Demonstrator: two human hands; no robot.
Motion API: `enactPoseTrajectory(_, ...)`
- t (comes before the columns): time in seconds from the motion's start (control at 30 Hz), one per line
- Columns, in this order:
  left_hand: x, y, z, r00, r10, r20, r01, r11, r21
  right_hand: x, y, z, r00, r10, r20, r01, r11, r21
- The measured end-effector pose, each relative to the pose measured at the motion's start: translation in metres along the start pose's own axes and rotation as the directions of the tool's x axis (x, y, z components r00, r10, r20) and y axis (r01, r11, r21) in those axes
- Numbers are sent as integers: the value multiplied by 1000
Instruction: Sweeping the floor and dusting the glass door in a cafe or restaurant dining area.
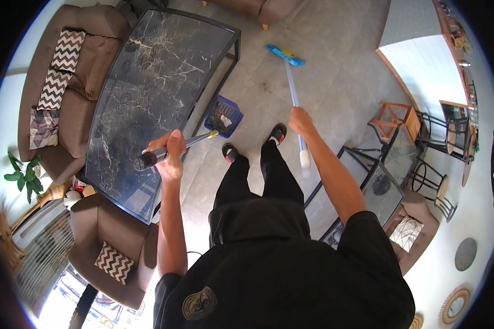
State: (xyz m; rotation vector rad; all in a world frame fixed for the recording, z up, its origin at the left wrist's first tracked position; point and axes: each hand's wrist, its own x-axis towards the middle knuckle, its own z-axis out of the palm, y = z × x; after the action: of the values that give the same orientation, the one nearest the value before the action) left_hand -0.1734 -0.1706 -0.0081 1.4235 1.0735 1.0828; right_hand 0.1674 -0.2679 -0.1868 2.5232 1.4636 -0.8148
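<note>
My left hand (171, 154) is closed around the dark grip of a long-handled dustpan. Its handle runs down to a blue slotted dustpan (224, 117) on the floor beside the table, with dark debris and a whitish scrap in it. Farther right, my right hand (302, 121) grips the pale pole of a broom. The blue broom head (285, 55), with a bit of yellow, is on the tiled floor ahead of my feet, apart from the dustpan. Between the two lies a small dark smudge (265, 87) on the tiles.
A black marble-patterned table (160, 70) stands close on the left, a brown sofa (76, 119) beyond it and an armchair (107, 246) nearer me. On the right are glass-topped tables (380, 193), a wooden stool (399, 119), metal-framed chairs and a white counter (428, 66).
</note>
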Motion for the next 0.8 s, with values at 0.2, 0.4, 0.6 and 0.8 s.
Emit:
enactPoseTrajectory(0.2, -3, -3, -1, 999, 30, 19, -31, 998, 50, -116, 20, -41, 996, -21, 91, 8, 990, 139)
enactPoseTrajectory(0.4, 0, -10, -11, 1000, 25, -1, -25, 1000, -5, -189, 22, -101, 984, 162, 67, -174, 947, 271)
enactPoseTrajectory(0.6, 6, -8, -16, 999, 39, 25, -37, 996, -79, -124, 79, -71, 949, 317, -10, -309, 933, 184)
enactPoseTrajectory(0.8, 8, -7, -6, 992, 63, 110, -63, 998, -9, -76, 45, -12, 920, 346, 185, -385, 885, 260)
